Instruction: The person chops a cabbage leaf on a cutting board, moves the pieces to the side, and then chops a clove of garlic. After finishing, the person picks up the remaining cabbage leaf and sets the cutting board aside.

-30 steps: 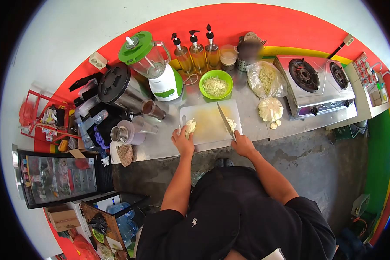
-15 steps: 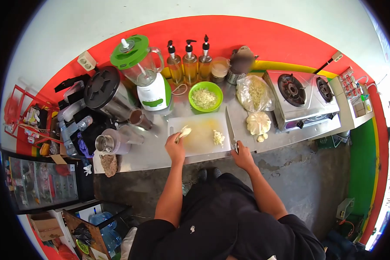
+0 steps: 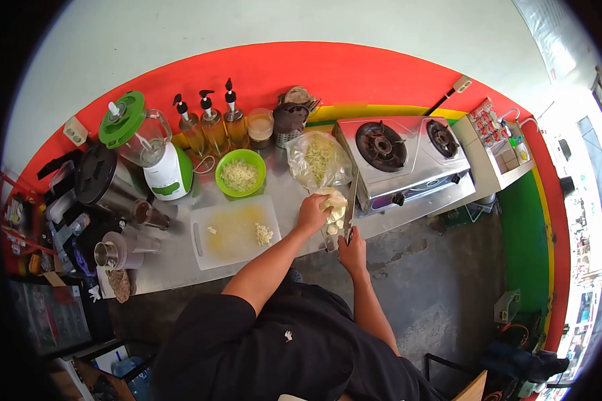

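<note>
My left hand [image 3: 312, 215] reaches across to the pale, whitish pile [image 3: 334, 200] on the counter and touches it, fingers bent; what it grips there is hidden. In my right hand [image 3: 352, 250] is the knife [image 3: 353, 204], its blade pointing away from me, just right of the pile. To the left lies the white cutting board [image 3: 231, 252], stained yellow, bearing a small heap of chopped pale pieces [image 3: 263, 234] and a tiny bit further left. Behind the board, a green bowl [image 3: 223, 184] holds more chopped pieces.
A gas stove [image 3: 408, 174] stands right of a plastic bag [image 3: 319, 159] with shredded pale food. Pump bottles [image 3: 212, 127], a blender [image 3: 160, 164] and a dark-lidded metal container [image 3: 107, 184] line the back left. Clear cups [image 3: 124, 247] are at the left.
The view has turned right. My left hand has left the board and moved to the pale pile; the piece it held is gone from view. My right hand has brought the knife beside the pile.
</note>
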`<state>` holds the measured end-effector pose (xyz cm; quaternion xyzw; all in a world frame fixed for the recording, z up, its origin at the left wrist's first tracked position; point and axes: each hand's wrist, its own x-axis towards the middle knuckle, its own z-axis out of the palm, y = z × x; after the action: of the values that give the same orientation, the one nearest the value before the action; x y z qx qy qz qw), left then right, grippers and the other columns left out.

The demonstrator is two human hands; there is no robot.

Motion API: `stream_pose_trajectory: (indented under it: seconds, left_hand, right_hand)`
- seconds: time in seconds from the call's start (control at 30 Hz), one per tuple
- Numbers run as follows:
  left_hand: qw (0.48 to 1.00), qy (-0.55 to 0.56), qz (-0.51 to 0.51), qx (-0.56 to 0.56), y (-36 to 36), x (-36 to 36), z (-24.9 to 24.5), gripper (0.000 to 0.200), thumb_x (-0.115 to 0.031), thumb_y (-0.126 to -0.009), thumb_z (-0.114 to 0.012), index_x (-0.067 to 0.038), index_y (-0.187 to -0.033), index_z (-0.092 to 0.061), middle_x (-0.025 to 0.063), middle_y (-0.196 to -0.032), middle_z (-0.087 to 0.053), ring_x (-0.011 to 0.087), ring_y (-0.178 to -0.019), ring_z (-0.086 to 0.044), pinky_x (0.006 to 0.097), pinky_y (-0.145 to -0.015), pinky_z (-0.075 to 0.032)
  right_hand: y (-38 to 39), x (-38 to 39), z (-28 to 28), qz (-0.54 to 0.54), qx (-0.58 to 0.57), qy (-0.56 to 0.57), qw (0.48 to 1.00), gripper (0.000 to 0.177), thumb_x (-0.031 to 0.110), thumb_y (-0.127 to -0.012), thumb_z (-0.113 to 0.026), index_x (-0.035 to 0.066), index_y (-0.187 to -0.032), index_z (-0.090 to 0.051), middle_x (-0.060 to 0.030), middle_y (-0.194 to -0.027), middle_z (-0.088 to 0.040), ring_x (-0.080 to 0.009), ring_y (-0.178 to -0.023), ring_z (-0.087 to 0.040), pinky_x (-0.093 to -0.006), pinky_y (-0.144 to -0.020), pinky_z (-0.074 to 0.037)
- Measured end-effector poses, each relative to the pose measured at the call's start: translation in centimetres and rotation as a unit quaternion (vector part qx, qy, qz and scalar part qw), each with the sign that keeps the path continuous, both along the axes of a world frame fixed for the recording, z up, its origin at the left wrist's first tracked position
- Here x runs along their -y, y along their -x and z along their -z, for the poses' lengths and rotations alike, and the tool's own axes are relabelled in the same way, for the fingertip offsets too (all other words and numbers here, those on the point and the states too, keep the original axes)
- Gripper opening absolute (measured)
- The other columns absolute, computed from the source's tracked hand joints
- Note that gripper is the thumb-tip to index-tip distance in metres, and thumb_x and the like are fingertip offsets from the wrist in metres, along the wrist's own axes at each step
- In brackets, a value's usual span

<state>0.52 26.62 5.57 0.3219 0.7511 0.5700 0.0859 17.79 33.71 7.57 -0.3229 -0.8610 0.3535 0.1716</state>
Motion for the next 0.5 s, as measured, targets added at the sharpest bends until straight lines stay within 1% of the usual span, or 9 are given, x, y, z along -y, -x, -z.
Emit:
stream_pose_trajectory:
  seconds: [0.07,0.13,0.17,0.23,0.3,0.37,0.43,0.47,0.5]
  left_hand:
    - [1.0,0.022,0.02,-0.011,-0.1,0.6,-0.1,0.04,-0.009,-0.077,-0.078,-0.003,-0.116,-0.071,0.018,-0.108,-0.07,0.0346,-0.095,-0.067,0.0379,-0.086,-0.053]
    - [0.997,-0.054,0.045,0.009,0.3,3.5,-1.2,0.055,-0.011,-0.076,-0.079,-0.004,-0.129,-0.064,0.0182,-0.12,-0.067,0.0348,-0.104,-0.065,0.0394,-0.091,-0.051]
    - [0.998,-0.042,0.04,0.009,0.7,5.4,-0.7,0.055,-0.011,-0.076,-0.079,-0.004,-0.129,-0.064,0.0182,-0.12,-0.067,0.0348,-0.104,-0.065,0.0394,-0.091,-0.051]
    - [0.992,0.032,-0.092,-0.078,1.6,10.8,0.8,0.057,-0.009,-0.079,-0.076,-0.007,-0.134,-0.061,0.0147,-0.122,-0.067,0.031,-0.107,-0.063,0.0389,-0.089,-0.05]
    - [0.973,0.069,-0.208,-0.072,2.9,17.1,3.1,0.048,-0.01,-0.081,-0.074,-0.007,-0.128,-0.063,0.0136,-0.121,-0.065,0.0312,-0.111,-0.06,0.0416,-0.092,-0.049]
    - [0.938,0.096,-0.331,-0.033,3.2,23.7,4.9,0.046,-0.008,-0.08,-0.072,-0.004,-0.124,-0.062,0.0171,-0.116,-0.064,0.0353,-0.111,-0.058,0.046,-0.099,-0.044]
    - [0.873,0.216,-0.436,-0.036,2.9,29.7,7.0,0.048,-0.006,-0.078,-0.071,0.0,-0.125,-0.061,0.0187,-0.115,-0.063,0.0359,-0.111,-0.058,0.0458,-0.098,-0.045]
    - [0.872,0.226,-0.432,-0.04,2.4,31.7,7.8,0.048,-0.006,-0.078,-0.071,0.0,-0.125,-0.061,0.0187,-0.115,-0.063,0.0359,-0.111,-0.058,0.0458,-0.098,-0.045]
    - [0.856,0.237,-0.459,-0.002,1.8,33.5,8.5,0.048,-0.005,-0.079,-0.07,0.001,-0.125,-0.06,0.0188,-0.115,-0.063,0.0348,-0.111,-0.058,0.0451,-0.098,-0.046]
  right_hand:
    - [-0.1,0.0,-0.8,0.013,-0.003,-0.012,1.0,0.026,0.014,-0.089,-0.064,-0.003,-0.105,-0.052,-0.0231,-0.07,-0.064,-0.0414,-0.066,-0.065,-0.0502,-0.062,-0.048]
    - [0.5,0.5,-0.8,-0.011,-0.016,-0.009,1.0,0.029,0.015,-0.089,-0.065,-0.003,-0.108,-0.052,-0.0244,-0.073,-0.063,-0.0456,-0.07,-0.063,-0.0521,-0.063,-0.046]
    - [1.1,1.0,-0.8,-0.016,-0.016,0.003,1.0,0.029,0.015,-0.089,-0.065,-0.003,-0.108,-0.052,-0.0244,-0.073,-0.063,-0.0456,-0.07,-0.063,-0.0521,-0.063,-0.046]
    - [2.5,2.4,-0.4,-0.073,0.019,0.049,0.996,0.032,0.018,-0.09,-0.063,-0.002,-0.112,-0.052,-0.0281,-0.079,-0.064,-0.0508,-0.076,-0.061,-0.0573,-0.065,-0.045]
    - [4.0,4.3,0.9,-0.097,0.024,0.096,0.99,0.032,0.017,-0.09,-0.063,-0.002,-0.112,-0.049,-0.0285,-0.08,-0.064,-0.051,-0.076,-0.061,-0.0586,-0.067,-0.045]
    - [5.3,6.3,2.7,-0.181,-0.015,0.018,0.983,0.03,0.015,-0.091,-0.06,-0.002,-0.111,-0.046,-0.0285,-0.077,-0.063,-0.0513,-0.078,-0.061,-0.0594,-0.069,-0.045]
    - [6.4,7.9,3.6,-0.203,0.023,0.06,0.977,0.029,0.013,-0.091,-0.058,-0.002,-0.11,-0.043,-0.0304,-0.082,-0.062,-0.0524,-0.083,-0.06,-0.0601,-0.073,-0.045]
    - [6.8,8.7,4.4,-0.209,0.022,0.057,0.976,0.028,0.012,-0.09,-0.058,-0.002,-0.11,-0.043,-0.032,-0.086,-0.062,-0.0531,-0.085,-0.059,-0.0604,-0.075,-0.045]
    - [7.3,9.3,5.2,-0.217,0.02,0.052,0.975,0.028,0.011,-0.09,-0.058,-0.002,-0.109,-0.043,-0.0336,-0.091,-0.062,-0.0539,-0.088,-0.058,-0.0607,-0.078,-0.045]
